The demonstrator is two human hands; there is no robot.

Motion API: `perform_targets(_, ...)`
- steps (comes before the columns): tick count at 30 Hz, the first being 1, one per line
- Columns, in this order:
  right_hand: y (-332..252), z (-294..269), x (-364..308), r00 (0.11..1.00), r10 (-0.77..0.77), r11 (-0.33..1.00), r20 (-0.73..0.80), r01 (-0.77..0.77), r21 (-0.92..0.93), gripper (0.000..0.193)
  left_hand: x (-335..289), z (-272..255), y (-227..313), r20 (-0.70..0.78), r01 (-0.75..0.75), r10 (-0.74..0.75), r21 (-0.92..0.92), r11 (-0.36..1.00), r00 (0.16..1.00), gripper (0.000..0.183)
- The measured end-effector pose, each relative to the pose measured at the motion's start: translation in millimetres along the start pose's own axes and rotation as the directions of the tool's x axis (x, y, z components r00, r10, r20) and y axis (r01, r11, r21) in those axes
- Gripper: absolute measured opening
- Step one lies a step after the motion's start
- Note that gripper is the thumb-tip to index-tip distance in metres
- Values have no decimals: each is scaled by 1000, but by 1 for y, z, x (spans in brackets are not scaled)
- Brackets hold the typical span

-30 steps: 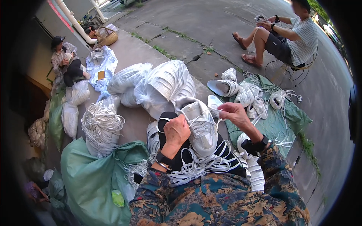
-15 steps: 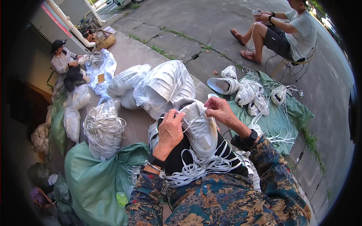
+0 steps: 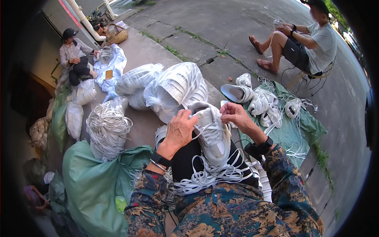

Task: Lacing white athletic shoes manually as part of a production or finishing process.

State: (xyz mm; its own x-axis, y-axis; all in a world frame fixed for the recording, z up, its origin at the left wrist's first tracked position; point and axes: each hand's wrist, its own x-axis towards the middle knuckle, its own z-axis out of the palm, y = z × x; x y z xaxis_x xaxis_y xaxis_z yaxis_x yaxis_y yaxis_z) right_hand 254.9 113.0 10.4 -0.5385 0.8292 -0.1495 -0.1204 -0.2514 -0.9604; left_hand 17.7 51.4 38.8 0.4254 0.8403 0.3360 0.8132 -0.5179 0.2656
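A white sneaker [image 3: 215,144] rests on my lap, its toe pointing toward me and its upper part-laced. At the shoe's left side, the fingers of my left hand [image 3: 179,129] are closed on a white shoelace [image 3: 205,129] near the eyelets. My right hand [image 3: 239,119] pinches at the right eyelet edge; the lace end between its fingertips is mostly hidden. A heap of loose white laces [image 3: 207,175] lies across my dark trousers, just below the toe.
Clear bags of white shoe parts [image 3: 177,89] stand ahead. A bundle of laces [image 3: 106,132] and a green sack [image 3: 90,185] are at left. More sneakers [image 3: 266,104] lie on a green sheet [image 3: 300,136] at right. Two people [image 3: 312,43] sit farther off, one on each side.
My view has shifted slightly. Both hands stay at the shoe, with the right fingers a little changed in pose. The person at far left has moved a hand outward to the pile beside them.
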Motion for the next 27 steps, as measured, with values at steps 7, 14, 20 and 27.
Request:
perform_targets(7,-2,6,3,998,-62,992,10,62,-111,20,10,-1,14,173,281,-270,-44,959,947,16)
perform_targets(14,-12,21,5,969,-222,697,108,235,-677,23,23,21,30,254,389,-431,199,900,866,15)
perform_targets(20,-30,0,11,915,-158,603,371,387,-698,38,16,-6,107,-164,-35,9,-153,988,986,4)
perform_targets(27,-47,9,19,892,-27,142,452,451,-881,23,10,27,100,99,244,-228,-554,796,969,10)
